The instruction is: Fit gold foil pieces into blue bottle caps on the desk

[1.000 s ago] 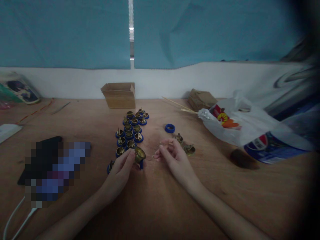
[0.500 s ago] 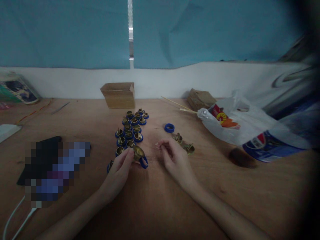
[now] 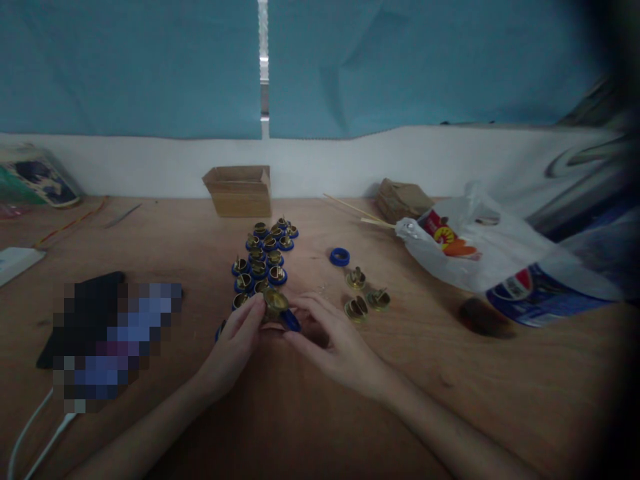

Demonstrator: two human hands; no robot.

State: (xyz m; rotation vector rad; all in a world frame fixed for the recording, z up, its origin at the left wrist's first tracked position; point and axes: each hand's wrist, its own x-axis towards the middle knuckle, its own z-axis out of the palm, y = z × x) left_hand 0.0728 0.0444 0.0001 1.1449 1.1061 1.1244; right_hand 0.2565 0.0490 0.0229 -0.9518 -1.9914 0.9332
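Pinched in my left hand [image 3: 235,340] is a round brass fitting [image 3: 275,303], tilted, its smooth round face showing. A blue ring [image 3: 291,320] sits against its right side. My right hand [image 3: 335,340] has its fingers above and its thumb below this ring, closed on its edge; the exact contact is partly hidden. Beyond my left hand stand several brass fittings seated in blue rings [image 3: 257,269], in a loose cluster. To the right lie three bare brass fittings [image 3: 357,308] and a loose blue ring [image 3: 340,257].
An open cardboard box [image 3: 240,193] stands by the wall. A plastic bag [image 3: 480,240], a brown package [image 3: 403,199] and a lying drink bottle [image 3: 545,293] are at the right. At the left are a blurred-out phone [image 3: 130,340], a dark flat object [image 3: 75,327] and a white cable [image 3: 47,443].
My right hand has moved left from beside the bare brass fittings to the blue ring at my left hand, uncovering another bare fitting. My left hand stays nearly in place.
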